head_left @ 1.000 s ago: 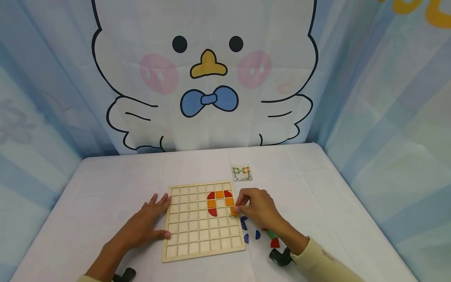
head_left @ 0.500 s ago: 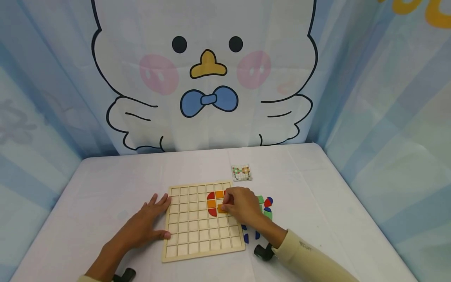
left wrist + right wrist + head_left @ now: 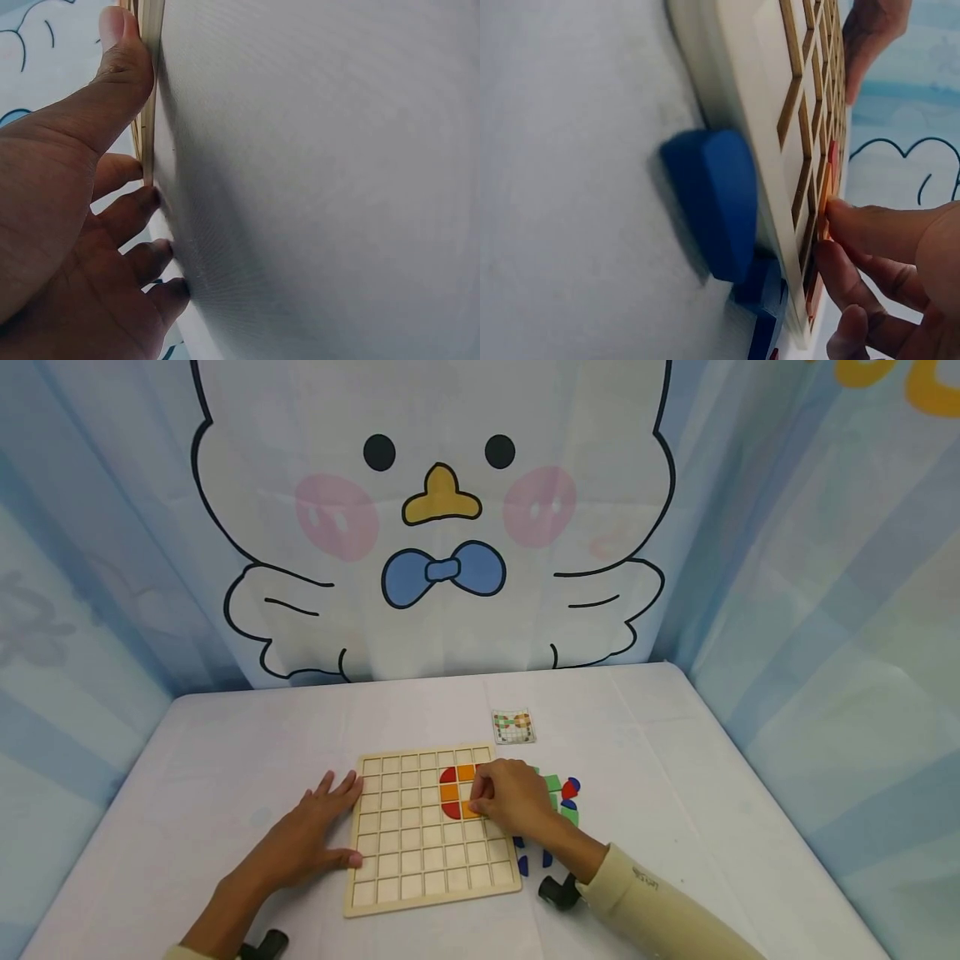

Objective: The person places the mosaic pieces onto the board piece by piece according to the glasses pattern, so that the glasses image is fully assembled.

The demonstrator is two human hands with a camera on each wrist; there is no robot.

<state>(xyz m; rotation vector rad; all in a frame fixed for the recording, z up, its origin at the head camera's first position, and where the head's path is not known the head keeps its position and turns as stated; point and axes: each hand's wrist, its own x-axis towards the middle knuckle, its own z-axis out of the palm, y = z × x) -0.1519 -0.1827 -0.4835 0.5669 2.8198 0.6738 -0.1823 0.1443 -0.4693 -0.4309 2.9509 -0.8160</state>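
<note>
1 orange tile (image 3: 469,810) is at the near row of a colored cluster on the wooden grid board (image 3: 411,840), just beside a red qtr-round pc (image 3: 451,811). R hand (image 3: 510,793) pinches it btwn thumb + fingertip; can't tell if it's fully seated. Also in the cluster: another red qtr-round, 2 more orange squares (image 3: 466,772), + a red sliver half hidden by R hand. L hand (image 3: 311,835) has fingers spread at board's L edge, thumb touching the rim lower down.

Text: printed card (image 3: 513,727) just past board's far R corner has a grn/orange pattern on a grid, details too small to read. R sleeve (image 3: 652,902) has a small dark mark, illegible. Yellow lettering (image 3: 930,389) on the curtain (image 3: 442,410), top R, is cut off by the frame.

R wrist view shows a thick blue pc (image 3: 712,202) up close by board's rim, more blue behind. Head view adds grn pcs (image 3: 551,783) beyond R hand. L wrist view shows fingertips down at the cloth (image 3: 337,180).

Edges: loose pcs crowd board's R side; white cloth runs well past board L + R, and back to the curtain.
</note>
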